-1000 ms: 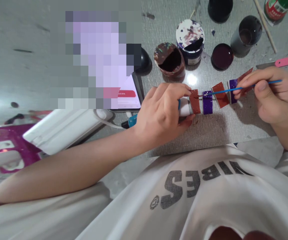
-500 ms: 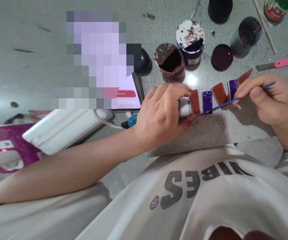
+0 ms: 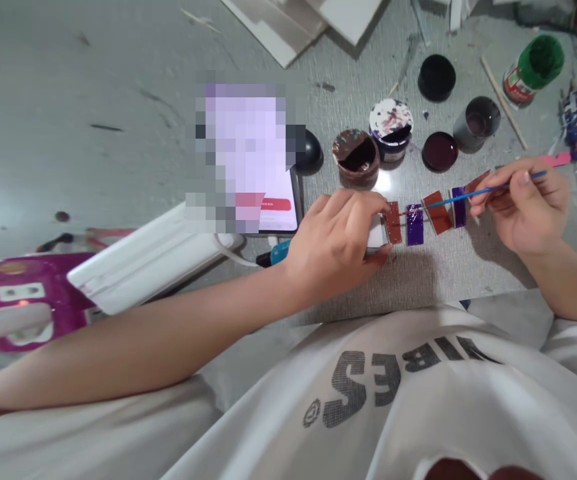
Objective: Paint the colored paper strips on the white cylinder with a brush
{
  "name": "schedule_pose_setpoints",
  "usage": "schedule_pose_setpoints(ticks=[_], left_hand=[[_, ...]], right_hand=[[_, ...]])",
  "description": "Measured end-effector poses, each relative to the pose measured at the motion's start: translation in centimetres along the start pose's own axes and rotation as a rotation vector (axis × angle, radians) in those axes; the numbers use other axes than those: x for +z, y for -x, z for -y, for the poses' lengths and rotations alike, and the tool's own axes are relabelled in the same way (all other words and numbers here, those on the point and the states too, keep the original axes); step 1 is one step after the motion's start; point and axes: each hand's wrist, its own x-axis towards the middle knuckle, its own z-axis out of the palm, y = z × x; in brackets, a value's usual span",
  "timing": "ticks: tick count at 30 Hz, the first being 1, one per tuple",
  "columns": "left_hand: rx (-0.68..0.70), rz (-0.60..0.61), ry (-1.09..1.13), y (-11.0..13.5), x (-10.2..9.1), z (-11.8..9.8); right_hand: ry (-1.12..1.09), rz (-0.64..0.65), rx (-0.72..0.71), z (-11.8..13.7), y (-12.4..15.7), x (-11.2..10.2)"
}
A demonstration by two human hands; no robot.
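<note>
Brown piece [image 3: 393, 230] lies just left of purple piece [image 3: 415, 235]. Your left hand [image 3: 335, 240], farther left of purple piece, curves around white piece [image 3: 377, 232], not fully closed; whether it grips firmly, cannot tell. Your right hand [image 3: 531, 207], right of purple piece, is pinched on blue brush [image 3: 461, 197], which crosses above purple piece toward brown piece; tip contact unclear. Better you steady brown piece and move tip lightly, so brush does not smear purple piece.

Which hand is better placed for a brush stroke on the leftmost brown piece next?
Probably the right hand: it holds the blue brush, aimed at the leftmost brown piece. The left hand shows no brush.
</note>
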Motion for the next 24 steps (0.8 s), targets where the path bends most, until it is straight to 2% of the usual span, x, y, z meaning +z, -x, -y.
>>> schedule_pose_setpoints(ticks=[5, 8, 11, 17, 24], left_hand=[[-0.030, 0.032, -0.002, -0.2, 0.1, -0.2], [-0.067, 0.061, 0.013, -0.4, 0.0, -0.4], [-0.078, 0.076, 0.014, -0.6, -0.1, -0.4], [-0.080, 0.091, 0.020, -0.6, -0.1, -0.4], [-0.095, 0.109, 0.022, -0.8, -0.2, -0.5]], right_hand=[[0.090, -0.096, -0.180, 3.1, -0.6, 1.7], [0.243, -0.077, -0.216, 5.3, -1.4, 2.8], [0.314, -0.052, -0.252, 6.4, -2.7, 4.0], [0.393, 0.023, -0.291, 5.0, -5.2, 6.2], [0.454, 0.051, -0.295, 3.0, -6.2, 6.7]])
